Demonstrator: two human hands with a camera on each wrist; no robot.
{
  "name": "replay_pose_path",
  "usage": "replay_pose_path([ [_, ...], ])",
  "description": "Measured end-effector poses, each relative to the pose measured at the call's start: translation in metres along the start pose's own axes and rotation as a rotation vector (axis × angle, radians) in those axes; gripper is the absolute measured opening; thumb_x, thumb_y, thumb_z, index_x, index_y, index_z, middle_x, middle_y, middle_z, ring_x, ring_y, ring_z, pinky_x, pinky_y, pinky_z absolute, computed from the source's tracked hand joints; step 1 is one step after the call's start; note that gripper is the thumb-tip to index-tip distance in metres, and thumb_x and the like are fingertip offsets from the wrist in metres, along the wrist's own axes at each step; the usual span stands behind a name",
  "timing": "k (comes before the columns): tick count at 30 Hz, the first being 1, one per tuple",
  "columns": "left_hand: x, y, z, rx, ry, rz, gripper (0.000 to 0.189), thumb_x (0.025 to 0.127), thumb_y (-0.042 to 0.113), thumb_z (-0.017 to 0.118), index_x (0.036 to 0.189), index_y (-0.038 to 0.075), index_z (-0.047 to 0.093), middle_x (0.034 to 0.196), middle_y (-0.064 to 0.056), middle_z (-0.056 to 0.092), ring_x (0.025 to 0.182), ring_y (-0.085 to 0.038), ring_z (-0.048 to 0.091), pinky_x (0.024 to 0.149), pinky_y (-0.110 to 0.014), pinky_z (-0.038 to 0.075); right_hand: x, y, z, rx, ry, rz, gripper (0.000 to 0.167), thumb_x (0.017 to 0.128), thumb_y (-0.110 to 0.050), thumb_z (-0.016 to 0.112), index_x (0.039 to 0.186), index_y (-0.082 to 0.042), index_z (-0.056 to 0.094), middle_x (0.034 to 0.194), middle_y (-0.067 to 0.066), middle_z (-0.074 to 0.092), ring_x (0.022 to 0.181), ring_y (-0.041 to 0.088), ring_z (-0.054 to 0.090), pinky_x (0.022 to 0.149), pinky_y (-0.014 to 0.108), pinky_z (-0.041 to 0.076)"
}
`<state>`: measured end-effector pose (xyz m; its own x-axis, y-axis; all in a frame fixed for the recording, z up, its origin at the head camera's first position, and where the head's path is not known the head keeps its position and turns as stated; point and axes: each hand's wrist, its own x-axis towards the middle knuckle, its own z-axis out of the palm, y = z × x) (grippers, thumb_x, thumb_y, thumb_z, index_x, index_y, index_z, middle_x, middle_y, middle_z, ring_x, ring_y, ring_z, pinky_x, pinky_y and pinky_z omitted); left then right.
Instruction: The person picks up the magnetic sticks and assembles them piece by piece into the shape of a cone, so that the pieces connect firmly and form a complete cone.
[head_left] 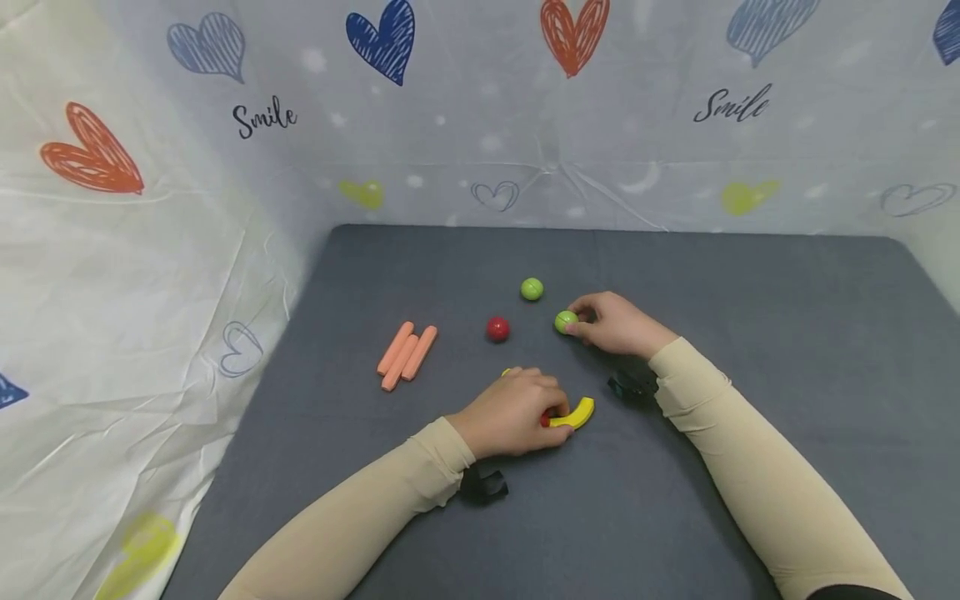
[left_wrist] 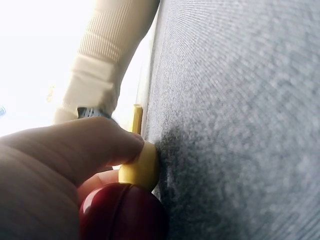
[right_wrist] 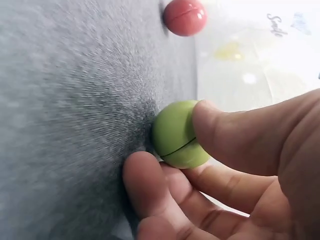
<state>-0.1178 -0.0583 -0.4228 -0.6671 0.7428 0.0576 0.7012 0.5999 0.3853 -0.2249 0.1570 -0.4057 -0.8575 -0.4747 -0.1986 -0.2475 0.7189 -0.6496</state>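
My left hand (head_left: 517,412) pinches a curved yellow toy banana (head_left: 581,412) low over the grey table. In the left wrist view the thumb lies on the banana (left_wrist: 140,167), and a dark red ball (left_wrist: 122,215) with a seam sits close by the palm, mostly covered by the hand in the head view. A small yellow bit (head_left: 506,372) peeks out past the knuckles; its kind is hidden. Farther right, my right hand (head_left: 618,323) holds a green ball (head_left: 566,322) between thumb and fingers, and the ball (right_wrist: 175,132) appears to touch the tabletop.
Another green ball (head_left: 532,289) lies behind the held one, and a red ball (head_left: 498,328) lies to its left. Three orange-pink sticks (head_left: 408,354) lie together at the left. A white curtain (head_left: 450,125) with hearts hangs along the far edge of the table (head_left: 787,375).
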Motion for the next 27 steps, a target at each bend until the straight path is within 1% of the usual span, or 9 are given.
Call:
replay_pose_path([
  [3, 0.0, 0.0, 0.001, -0.004, 0.004, 0.001, 0.016, 0.097, 0.037, 0.075, 0.096, 0.021, 0.077, 0.082, 0.013, 0.056, 0.077, -0.007, 0.048, 0.073, -0.027, 0.037, -0.012, 0.003, 0.001, 0.001, -0.007, 0.0, 0.035, 0.105, -0.021, 0.065, 0.129, 0.003, 0.068, 0.086, 0.008, 0.07, 0.071, 0.018, 0.06, 0.067, 0.035, 0.046],
  [6, 0.0, 0.0, 0.001, -0.003, 0.009, 0.001, 0.016, 0.097, 0.038, 0.075, 0.097, 0.022, 0.077, 0.082, 0.013, 0.056, 0.077, -0.007, 0.048, 0.073, -0.027, 0.037, -0.024, 0.003, 0.002, 0.005, -0.018, 0.002, 0.034, 0.105, -0.021, 0.065, 0.128, 0.003, 0.069, 0.085, 0.007, 0.068, 0.07, 0.018, 0.058, 0.066, 0.035, 0.045],
  [14, 0.0, -0.001, 0.0, -0.006, 0.008, -0.009, 0.015, 0.096, 0.037, 0.077, 0.095, 0.022, 0.076, 0.08, 0.013, 0.054, 0.076, -0.007, 0.048, 0.074, -0.028, 0.038, -0.054, 0.003, 0.009, 0.013, -0.016, -0.008, 0.035, 0.104, -0.024, 0.068, 0.126, 0.003, 0.07, 0.097, 0.006, 0.072, 0.076, 0.015, 0.06, 0.07, 0.034, 0.048],
  [19, -0.001, 0.0, 0.0, 0.008, 0.009, -0.006, 0.016, 0.096, 0.037, 0.076, 0.096, 0.021, 0.076, 0.079, 0.013, 0.054, 0.076, -0.008, 0.048, 0.073, -0.028, 0.037, -0.072, 0.005, 0.014, 0.034, -0.013, -0.006, 0.034, 0.103, -0.024, 0.069, 0.124, 0.001, 0.071, 0.098, 0.005, 0.071, 0.078, 0.015, 0.06, 0.072, 0.034, 0.049],
  [23, -0.001, 0.0, 0.001, 0.017, 0.006, -0.003, 0.017, 0.097, 0.038, 0.075, 0.099, 0.021, 0.077, 0.079, 0.013, 0.053, 0.077, -0.007, 0.047, 0.074, -0.028, 0.037, -0.082, 0.008, 0.018, 0.058, -0.015, 0.003, 0.032, 0.102, -0.026, 0.07, 0.123, -0.001, 0.072, 0.096, 0.003, 0.071, 0.077, 0.015, 0.06, 0.072, 0.033, 0.05],
  [27, -0.001, 0.0, 0.002, 0.026, 0.016, 0.011, 0.017, 0.096, 0.038, 0.075, 0.099, 0.021, 0.078, 0.078, 0.013, 0.054, 0.076, -0.007, 0.047, 0.073, -0.027, 0.036, -0.088, 0.01, 0.022, 0.079, -0.015, -0.001, 0.033, 0.102, -0.027, 0.071, 0.121, -0.001, 0.073, 0.095, 0.002, 0.07, 0.073, 0.015, 0.059, 0.069, 0.03, 0.049],
])
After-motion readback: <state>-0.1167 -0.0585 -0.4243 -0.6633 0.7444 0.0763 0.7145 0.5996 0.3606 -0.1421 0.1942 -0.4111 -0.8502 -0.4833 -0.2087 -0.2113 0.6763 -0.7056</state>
